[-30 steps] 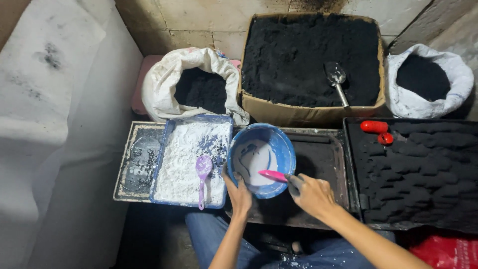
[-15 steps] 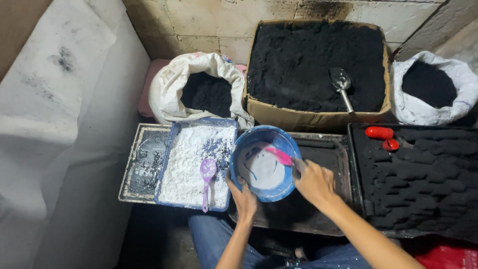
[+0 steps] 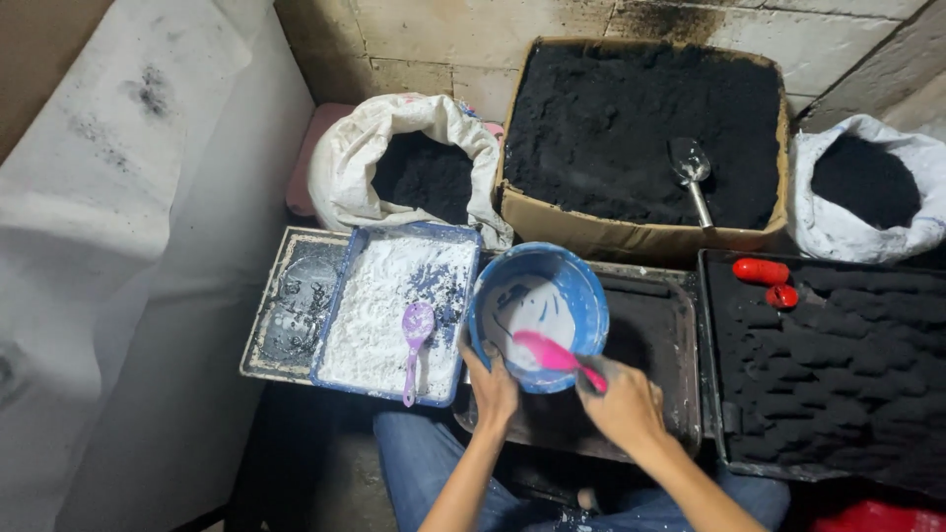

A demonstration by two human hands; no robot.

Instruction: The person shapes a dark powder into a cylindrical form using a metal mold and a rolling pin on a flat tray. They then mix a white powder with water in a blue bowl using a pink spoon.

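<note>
Left hand (image 3: 493, 389) fingers grip the near rim of the blue bowl (image 3: 538, 310), tilted over a dark tray (image 3: 655, 345); right hand (image 3: 626, 399) fingers pinch a pink scoop (image 3: 550, 352) inside it.

Rough backyard workshop corner, small-scale powder production. Bare, soot-stained block wall (image 3: 473, 30). Open cardboard box of black powder (image 3: 641, 128) with a metal scoop (image 3: 692, 172), two white sacks of the same. Blackened metal trays (image 3: 650, 335) on the floor; blue tray of white powder (image 3: 389, 310).
</note>
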